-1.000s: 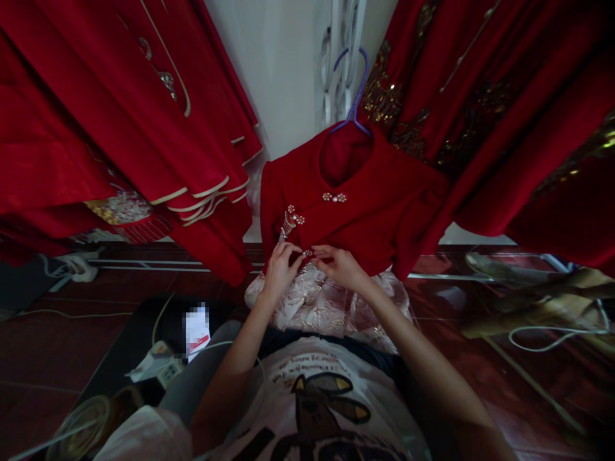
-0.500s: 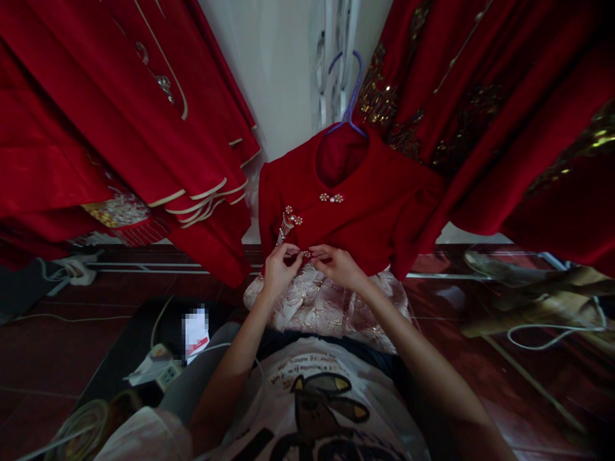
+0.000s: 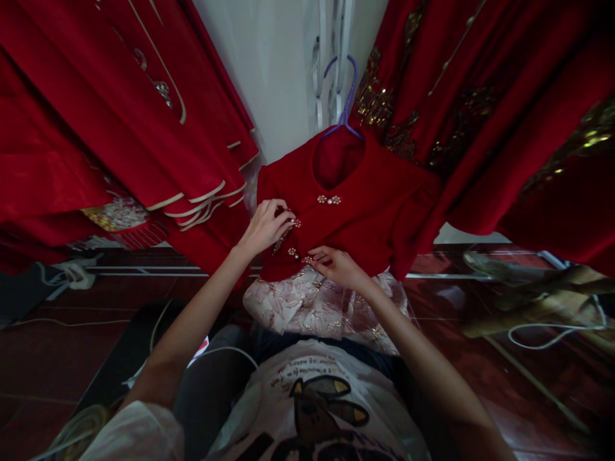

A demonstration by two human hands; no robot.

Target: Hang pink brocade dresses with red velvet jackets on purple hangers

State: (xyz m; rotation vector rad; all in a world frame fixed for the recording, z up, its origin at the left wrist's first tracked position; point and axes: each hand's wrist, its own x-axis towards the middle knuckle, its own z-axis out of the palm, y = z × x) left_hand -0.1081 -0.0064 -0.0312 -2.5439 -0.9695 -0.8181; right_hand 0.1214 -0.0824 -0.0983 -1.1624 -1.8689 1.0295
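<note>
A red velvet jacket [image 3: 365,211] hangs in front of me on a purple hanger [image 3: 346,96], over a pale pink brocade skirt [image 3: 312,307]. Pearl clasps run down its front: one at the collar [image 3: 329,200], one with a tassel at the chest, one near the hem [image 3: 293,252]. My left hand [image 3: 265,225] is raised to the tasselled clasp, its fingers curled round it. My right hand [image 3: 336,264] pinches the jacket's lower edge beside the hem clasp.
Red embroidered garments [image 3: 120,115] hang close on the left, more with gold sequins [image 3: 480,109] on the right. A white wall [image 3: 278,77] shows between them. Cables [image 3: 552,333] and a power strip lie on the dark red floor.
My left hand has left the hem clasp and risen to the tasselled clasp at the chest. My right hand has stayed at the hem.
</note>
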